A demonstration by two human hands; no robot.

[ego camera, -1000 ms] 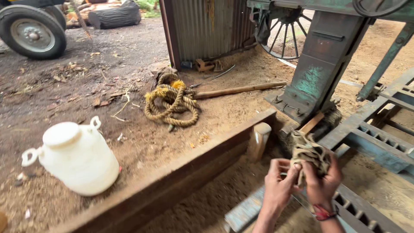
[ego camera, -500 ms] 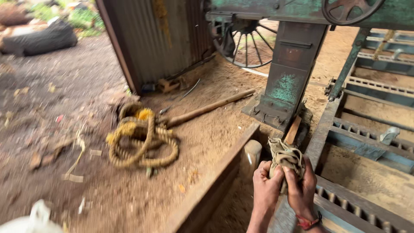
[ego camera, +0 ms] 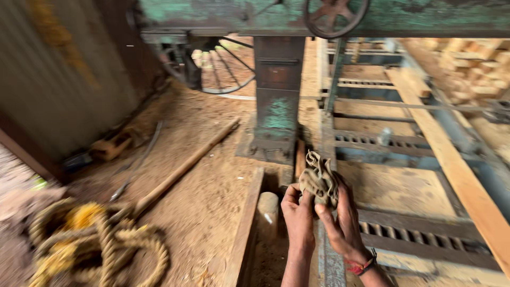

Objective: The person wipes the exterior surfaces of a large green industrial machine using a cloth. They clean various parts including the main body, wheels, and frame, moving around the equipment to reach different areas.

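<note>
Crumpled rag (ego camera: pixel 319 179) bunched up, near centre, held over machine rail (ego camera: pixel 330 260). Left hand (ego camera: pixel 298 212) and right hand (ego camera: pixel 340 215) both pinching it. Yellow rope coil (ego camera: pixel 93 247) on dirt, near left. Green spoked machine (ego camera: pixel 279 101) far behind.

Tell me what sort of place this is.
Most likely a sawmill or timber workshop. A large green sawing machine with spoked wheels stands on sawdust-covered ground, and a long wooden plank lies on the metal rails. Both hands hold a crumpled rag.
</note>
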